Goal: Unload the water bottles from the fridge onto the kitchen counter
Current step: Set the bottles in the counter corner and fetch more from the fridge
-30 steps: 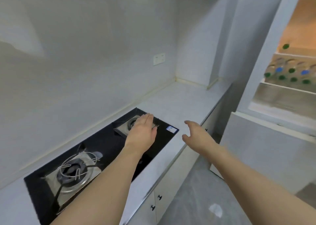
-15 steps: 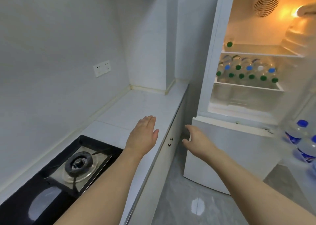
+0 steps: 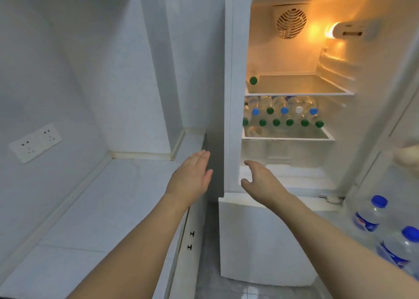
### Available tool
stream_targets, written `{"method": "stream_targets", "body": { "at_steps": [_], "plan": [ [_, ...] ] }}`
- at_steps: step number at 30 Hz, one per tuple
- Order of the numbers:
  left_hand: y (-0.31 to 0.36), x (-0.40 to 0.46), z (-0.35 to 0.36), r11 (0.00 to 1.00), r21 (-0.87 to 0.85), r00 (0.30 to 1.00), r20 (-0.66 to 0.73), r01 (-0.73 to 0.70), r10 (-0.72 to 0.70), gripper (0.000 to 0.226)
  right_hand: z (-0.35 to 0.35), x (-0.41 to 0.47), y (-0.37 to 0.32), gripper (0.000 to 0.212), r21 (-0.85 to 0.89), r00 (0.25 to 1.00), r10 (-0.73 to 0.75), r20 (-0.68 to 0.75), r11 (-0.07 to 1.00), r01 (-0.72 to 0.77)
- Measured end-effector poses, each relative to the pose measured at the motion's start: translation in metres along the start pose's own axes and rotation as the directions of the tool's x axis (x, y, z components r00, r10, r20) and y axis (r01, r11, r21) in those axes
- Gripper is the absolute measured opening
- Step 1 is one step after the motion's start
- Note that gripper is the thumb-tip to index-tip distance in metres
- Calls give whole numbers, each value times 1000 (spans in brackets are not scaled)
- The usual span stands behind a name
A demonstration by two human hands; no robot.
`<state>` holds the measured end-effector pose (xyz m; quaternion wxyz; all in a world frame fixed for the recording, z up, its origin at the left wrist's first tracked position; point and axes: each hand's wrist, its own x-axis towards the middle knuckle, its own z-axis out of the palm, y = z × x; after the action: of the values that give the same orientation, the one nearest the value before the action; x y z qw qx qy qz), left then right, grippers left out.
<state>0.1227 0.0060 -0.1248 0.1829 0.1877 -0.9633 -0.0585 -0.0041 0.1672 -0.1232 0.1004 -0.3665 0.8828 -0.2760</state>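
The white fridge (image 3: 229,94) stands open and lit inside. Several water bottles (image 3: 283,117) with green, blue and white caps lie stacked on its middle shelf. One green-capped bottle (image 3: 253,80) lies at the left of the upper shelf. Two blue-capped bottles (image 3: 371,217) stand in the door rack at the lower right. My left hand (image 3: 192,176) hovers flat over the counter's right edge, holding nothing. My right hand (image 3: 260,178) reaches toward the fridge's lower opening, fingers loosely bent and empty. The white kitchen counter (image 3: 95,208) lies to the left.
A wall socket (image 3: 34,142) sits on the tiled wall left of the counter. Cabinet doors with small black knobs (image 3: 191,239) run below the counter edge. The closed lower fridge door (image 3: 260,242) is beneath my right arm. Grey floor (image 3: 210,276) fills the gap.
My view has swung right from the gas hob to the open fridge. Both hands stayed stretched out in front and now sit closer to the fridge opening.
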Motion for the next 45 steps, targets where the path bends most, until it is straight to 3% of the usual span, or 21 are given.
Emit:
{"method": "stream_targets", "body": {
  "at_steps": [6,9,12,15,22,27,29,35,39,41,45],
  "plan": [
    [45,104,14,976,23,975,-51,-217,218,51,-46,66,46,57,16,995,32,-99,999,-31],
    [62,159,17,899,135,895,-116,-416,431,44,-76,102,67,55,18,978,14,-206,1000,-11],
    [82,215,9,848,256,840,-178,-465,513,37,-110,139,81,51,30,950,-6,-313,999,16],
    [107,263,-1,874,285,885,-137,-394,444,30,-141,174,94,46,84,918,-7,-397,995,44],
    [132,367,11,958,282,993,-88,-46,73,29,-179,250,117,47,92,870,-22,-493,993,77],
    [127,430,30,959,116,966,-50,260,-255,29,-189,295,128,50,52,859,-67,-507,993,108],
    [123,449,38,943,79,946,-21,323,-322,23,-191,311,131,50,39,858,-81,-506,992,116],
    [120,478,58,905,250,934,11,343,-357,25,-193,341,149,48,-27,843,-65,-534,998,60],
    [117,479,62,908,229,935,-34,352,-354,23,-191,346,156,48,-52,834,-61,-548,998,39],
    [119,473,57,922,163,935,-104,351,-338,21,-190,345,154,48,-32,837,-63,-543,998,54],
    [128,468,33,963,104,920,-337,247,-200,38,-195,345,152,49,26,834,-20,-552,999,41]
  ]
}}
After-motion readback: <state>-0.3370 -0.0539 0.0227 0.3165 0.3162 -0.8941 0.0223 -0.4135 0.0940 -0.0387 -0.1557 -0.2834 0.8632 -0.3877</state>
